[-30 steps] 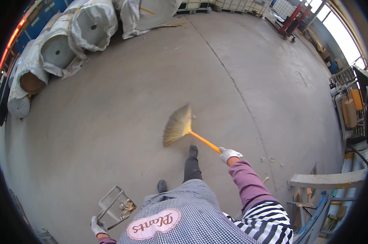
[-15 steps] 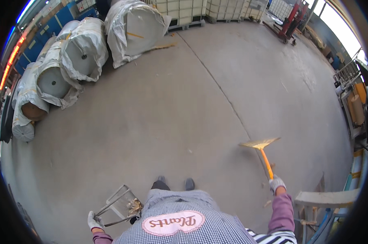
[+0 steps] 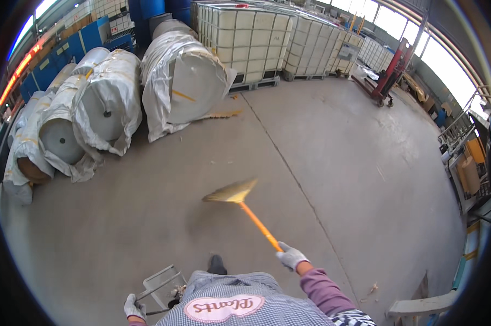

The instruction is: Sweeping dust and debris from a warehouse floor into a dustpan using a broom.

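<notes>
- The floor (image 3: 365, 163) is bare grey concrete with a thin seam running from far ahead down toward the right hand; it looks like a storage hall with daylight windows on the right.
- The right hand (image 3: 291, 255), gloved, has its fingers clamped on the lower end of one broom (image 3: 245, 209); the orange handle runs up and to the left from the fingers, and the blurred straw head sits over the floor well ahead of them.
- The left hand (image 3: 133, 307), also gloved, is closed on the handle of one metal dustpan (image 3: 161, 285), which lies just to the right of its fingers.
- About five wrapped rolls (image 3: 109, 111) lie far ahead and to the left of both hands.
- At least three caged white tanks (image 3: 245, 41) stand in a row beyond the rolls.
- One red lift (image 3: 389, 73) stands far ahead of the right fingers.
- One shoe (image 3: 217, 264) shows between the hands.
</notes>
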The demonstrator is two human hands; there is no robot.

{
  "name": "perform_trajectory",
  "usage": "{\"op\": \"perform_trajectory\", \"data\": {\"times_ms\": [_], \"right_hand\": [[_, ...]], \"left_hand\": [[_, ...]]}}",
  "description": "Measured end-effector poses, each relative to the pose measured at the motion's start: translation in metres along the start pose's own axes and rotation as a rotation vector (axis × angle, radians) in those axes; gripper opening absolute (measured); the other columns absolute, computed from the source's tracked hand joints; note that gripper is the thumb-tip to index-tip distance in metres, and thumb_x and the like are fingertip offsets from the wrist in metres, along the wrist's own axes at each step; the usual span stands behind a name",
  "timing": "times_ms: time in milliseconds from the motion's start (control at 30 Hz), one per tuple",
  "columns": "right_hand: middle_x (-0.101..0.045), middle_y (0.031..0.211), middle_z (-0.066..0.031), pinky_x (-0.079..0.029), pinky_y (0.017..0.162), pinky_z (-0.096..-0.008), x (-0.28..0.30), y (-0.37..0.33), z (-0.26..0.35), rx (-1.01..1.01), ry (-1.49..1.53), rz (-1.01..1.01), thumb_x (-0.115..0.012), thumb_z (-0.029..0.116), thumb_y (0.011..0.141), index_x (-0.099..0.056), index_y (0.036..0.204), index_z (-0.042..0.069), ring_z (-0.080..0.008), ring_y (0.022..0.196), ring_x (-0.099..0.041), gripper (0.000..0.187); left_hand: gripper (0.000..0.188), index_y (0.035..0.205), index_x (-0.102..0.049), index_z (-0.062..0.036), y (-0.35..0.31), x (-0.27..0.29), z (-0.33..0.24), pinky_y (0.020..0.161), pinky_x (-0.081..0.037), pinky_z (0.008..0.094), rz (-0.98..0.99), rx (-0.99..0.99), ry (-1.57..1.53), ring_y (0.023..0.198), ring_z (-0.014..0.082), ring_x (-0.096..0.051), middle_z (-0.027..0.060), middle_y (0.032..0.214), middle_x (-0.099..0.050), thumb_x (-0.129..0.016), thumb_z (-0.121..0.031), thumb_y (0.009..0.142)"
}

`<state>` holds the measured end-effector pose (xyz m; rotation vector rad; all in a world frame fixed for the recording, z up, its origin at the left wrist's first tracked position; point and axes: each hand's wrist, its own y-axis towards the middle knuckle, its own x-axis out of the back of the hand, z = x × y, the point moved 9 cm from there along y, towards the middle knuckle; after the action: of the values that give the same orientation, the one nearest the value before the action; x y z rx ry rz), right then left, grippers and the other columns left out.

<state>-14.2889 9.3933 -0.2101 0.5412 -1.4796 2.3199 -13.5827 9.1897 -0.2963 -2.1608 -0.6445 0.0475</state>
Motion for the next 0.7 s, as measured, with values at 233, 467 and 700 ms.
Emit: {"op": "perform_trajectory", "data": {"times_ms": [233,467,700], "right_hand": [[-0.06,0.116,-0.0176,-0.046,0.087,-0.0461,0.019,0.162,0.264,0.321,-0.327,0.071,-0.043,0.033,0.087,-0.035,0.14,0.024,-0.0352,0.104,-0.06,0.054],[-0.057,0.125,-0.0142,-0.044,0.094,-0.0463,0.023,0.337,0.471,0.328,-0.415,0.155,-0.041,0.032,0.089,-0.035,0.14,0.025,-0.0346,0.113,-0.056,0.052],[-0.058,0.122,-0.012,-0.045,0.091,-0.0432,0.005,0.476,0.48,0.15,-0.344,0.183,-0.037,0.033,0.091,-0.036,0.14,0.024,-0.0317,0.109,-0.057,0.05]], "left_hand": [[0.017,0.084,-0.064,-0.0061,-0.103,-0.143,-0.094,0.049,-0.044,0.0265,0.007,-0.116,-0.008,0.06,0.013,-0.052,0.0011,0.07,-0.058,-0.07,-0.022,0.082],[0.018,0.087,-0.064,-0.004,-0.154,-0.231,-0.127,0.063,-0.045,0.0284,-0.168,-0.176,-0.013,0.067,0.0131,-0.055,0.003,0.076,-0.061,-0.069,-0.021,0.083],[0.016,0.088,-0.064,-0.0046,-0.163,-0.272,-0.148,0.064,-0.046,0.0286,-0.274,-0.097,0.033,0.069,0.0132,-0.056,0.0027,0.077,-0.061,-0.069,-0.019,0.083]]}}
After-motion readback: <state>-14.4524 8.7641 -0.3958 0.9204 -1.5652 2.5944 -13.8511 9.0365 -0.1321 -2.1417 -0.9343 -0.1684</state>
